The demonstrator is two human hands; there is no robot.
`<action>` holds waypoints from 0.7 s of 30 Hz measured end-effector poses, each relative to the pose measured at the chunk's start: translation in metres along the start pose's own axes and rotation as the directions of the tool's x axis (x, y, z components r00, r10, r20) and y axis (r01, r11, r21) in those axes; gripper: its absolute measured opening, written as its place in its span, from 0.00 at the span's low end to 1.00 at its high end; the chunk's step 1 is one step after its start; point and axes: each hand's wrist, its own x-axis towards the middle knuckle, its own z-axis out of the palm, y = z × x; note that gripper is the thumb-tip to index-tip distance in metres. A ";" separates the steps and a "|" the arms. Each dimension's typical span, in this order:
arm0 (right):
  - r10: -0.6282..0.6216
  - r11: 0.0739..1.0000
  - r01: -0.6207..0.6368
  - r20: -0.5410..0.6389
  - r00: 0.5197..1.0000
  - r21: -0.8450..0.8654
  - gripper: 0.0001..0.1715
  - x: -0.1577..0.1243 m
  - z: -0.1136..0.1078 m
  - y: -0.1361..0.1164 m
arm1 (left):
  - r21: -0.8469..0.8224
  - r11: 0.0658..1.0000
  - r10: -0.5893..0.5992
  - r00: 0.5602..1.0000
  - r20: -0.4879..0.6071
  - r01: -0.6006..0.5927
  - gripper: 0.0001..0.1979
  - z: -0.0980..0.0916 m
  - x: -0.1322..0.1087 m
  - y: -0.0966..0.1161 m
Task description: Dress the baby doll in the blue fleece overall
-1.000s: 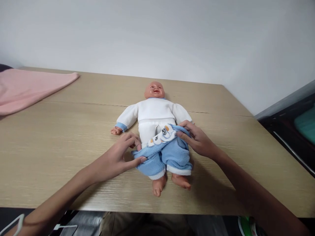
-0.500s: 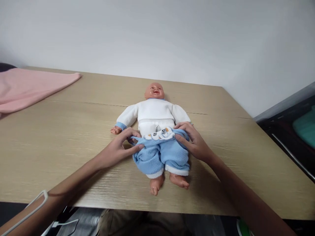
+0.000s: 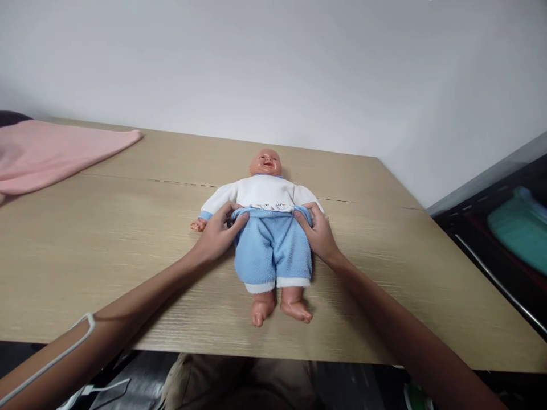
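The left hand (image 3: 219, 230) and the right hand (image 3: 320, 233) each pinch one side of the waistband (image 3: 271, 214) of the blue trousers (image 3: 273, 247), thumb laid over the front and fingers curled at the side, with only the cloth's thickness between them; how far the fingertips reach inside the band is hidden. The trousers are on the doll (image 3: 265, 162), which lies on its back, head away from the person, and they reach up to the lower edge of its white top (image 3: 265, 189). The two hands stand about level, which seems the right way to handle such soft cloth: an equal pull on both sides should leave the band straight, while a stronger tug on one would likely twist it. Between the thumbs the printed trim (image 3: 272, 206) looks tilted or folded at the hem, so it would be worth smoothing flat; whether it lies over or under the top I cannot tell. The back of the band is out of sight and may need checking by feel. Below, the white cuffs (image 3: 260, 287) sit above bare feet (image 3: 296, 311), pointing toward the person. The wooden table (image 3: 384, 245) spreads around, with a pink cloth (image 3: 55, 151) well apart at far left.
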 end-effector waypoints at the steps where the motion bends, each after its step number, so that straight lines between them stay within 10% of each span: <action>1: -0.033 0.999 0.033 -0.019 0.999 -0.010 0.15 0.001 0.001 -0.001 | 0.057 0.998 0.037 0.999 -0.034 -0.035 0.14 -0.001 0.001 -0.001; 5: -0.177 0.983 0.172 -0.064 0.982 -0.067 0.12 -0.001 0.001 -0.009 | 0.078 0.994 0.079 0.995 -0.059 -0.075 0.13 -0.004 0.004 -0.006; 21: 0.019 0.995 -0.022 0.029 0.999 0.101 0.21 0.031 0.016 0.009 | -0.295 0.942 -0.144 0.987 0.073 0.159 0.25 -0.004 0.038 -0.016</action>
